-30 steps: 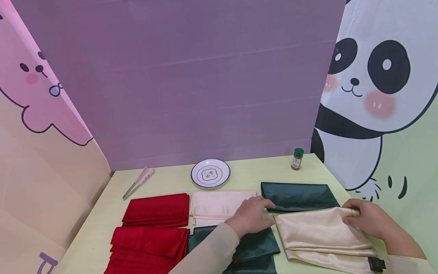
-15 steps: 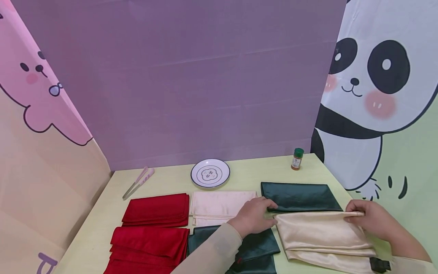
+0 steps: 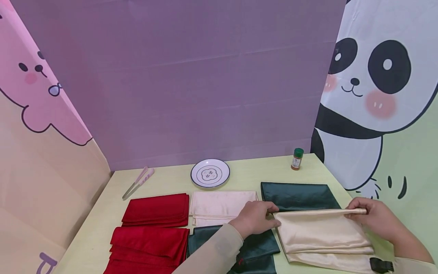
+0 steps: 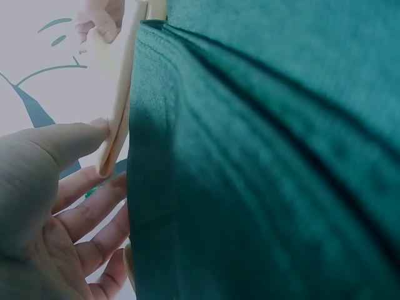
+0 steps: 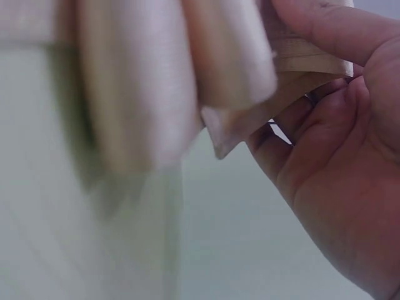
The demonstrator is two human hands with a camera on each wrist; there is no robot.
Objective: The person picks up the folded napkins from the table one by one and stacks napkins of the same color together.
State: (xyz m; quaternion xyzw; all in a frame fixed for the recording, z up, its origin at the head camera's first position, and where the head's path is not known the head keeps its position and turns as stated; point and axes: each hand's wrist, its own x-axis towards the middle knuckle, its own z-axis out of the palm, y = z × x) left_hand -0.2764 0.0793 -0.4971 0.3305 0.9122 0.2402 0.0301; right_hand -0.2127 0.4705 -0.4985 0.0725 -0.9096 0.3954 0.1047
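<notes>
You will find nothing readable here: the dark marks in the centre of the round white blue-rimmed plate (image 3: pixel 210 172) and the label on the small green-capped spice jar (image 3: pixel 297 159), to the plate's right, are too small to make out.

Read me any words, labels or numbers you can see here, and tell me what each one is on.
Plate: dark marks in the middle, maybe characters, too small to read.
Spice jar: a label on the front, too small and blurred to read.
Pink backdrop: part of a purple letter or shape at the bottom edge, cut off, unreadable.
Cream cloth, held at its corners by the left hand and right hand: no writing shows.
</notes>
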